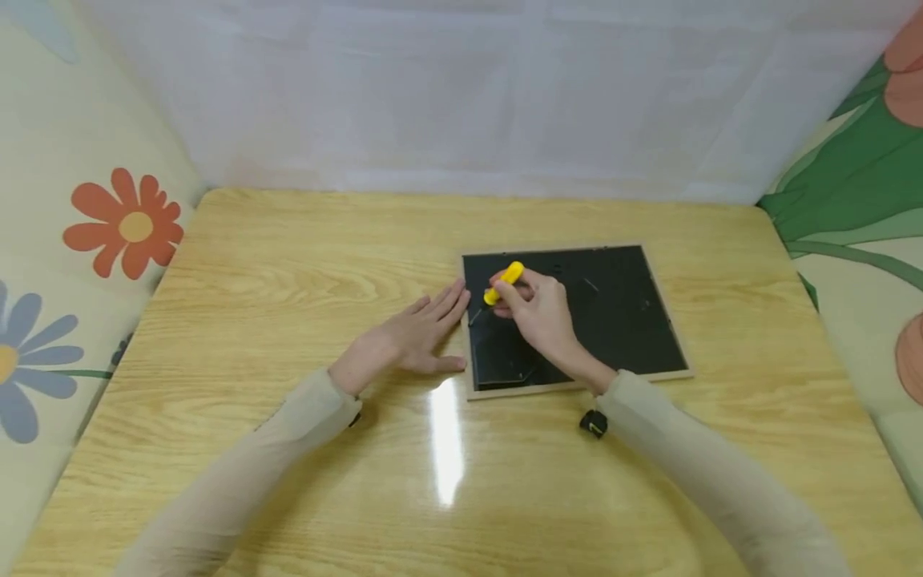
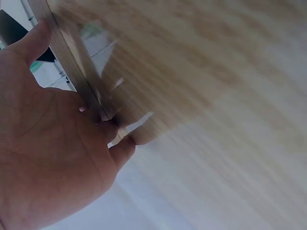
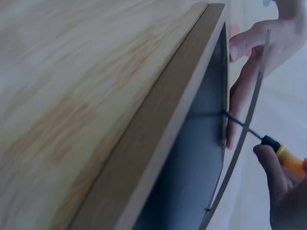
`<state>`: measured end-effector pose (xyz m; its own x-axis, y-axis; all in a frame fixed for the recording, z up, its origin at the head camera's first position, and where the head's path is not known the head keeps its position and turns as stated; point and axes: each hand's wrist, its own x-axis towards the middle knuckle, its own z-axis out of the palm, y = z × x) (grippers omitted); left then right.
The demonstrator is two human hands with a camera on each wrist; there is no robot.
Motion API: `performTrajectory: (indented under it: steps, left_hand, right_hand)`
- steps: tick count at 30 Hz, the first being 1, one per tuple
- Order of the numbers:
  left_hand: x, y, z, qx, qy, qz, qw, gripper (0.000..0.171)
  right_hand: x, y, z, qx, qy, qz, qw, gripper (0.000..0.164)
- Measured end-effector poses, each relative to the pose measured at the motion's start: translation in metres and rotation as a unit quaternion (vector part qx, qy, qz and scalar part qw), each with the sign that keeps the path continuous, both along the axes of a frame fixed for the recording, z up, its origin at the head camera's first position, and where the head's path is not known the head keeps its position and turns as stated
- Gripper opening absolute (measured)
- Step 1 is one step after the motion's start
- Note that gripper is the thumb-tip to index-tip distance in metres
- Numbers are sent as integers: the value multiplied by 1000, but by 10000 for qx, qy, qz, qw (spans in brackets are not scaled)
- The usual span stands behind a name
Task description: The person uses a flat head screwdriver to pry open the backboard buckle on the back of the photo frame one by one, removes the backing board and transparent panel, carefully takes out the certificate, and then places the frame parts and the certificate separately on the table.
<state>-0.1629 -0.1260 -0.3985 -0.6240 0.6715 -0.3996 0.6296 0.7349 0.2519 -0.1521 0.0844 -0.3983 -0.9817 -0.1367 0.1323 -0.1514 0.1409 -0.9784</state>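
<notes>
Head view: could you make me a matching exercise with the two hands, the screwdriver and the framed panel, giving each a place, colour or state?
1. left hand
2. right hand
3. screwdriver
4. panel

A. black, bordered by the wooden frame
B. at the frame's left edge, holding no tool
C. yellow-handled
D. grips a tool

Pairs: 1-B, 2-D, 3-C, 4-A

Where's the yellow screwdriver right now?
In the head view, the yellow screwdriver is in the right hand, over the left side of the black board, near the left hand.
</notes>
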Motion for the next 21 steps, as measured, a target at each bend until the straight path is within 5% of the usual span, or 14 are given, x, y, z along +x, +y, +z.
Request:
performTrajectory:
  steps: [4, 12, 21]
  left_hand:
    - [0, 0, 0, 8, -44, 20, 10000, 99]
    - [0, 0, 1, 70, -3, 54, 10000, 99]
    - [2, 1, -1, 60, 3, 35, 10000, 101]
  right_hand:
    - [-4, -4, 3, 85, -137, 7, 9999, 23]
    - [-12, 16, -4, -500, -1151, 275, 9917, 33]
    - [-10, 31, -11, -614, -1163, 95, 9913, 34]
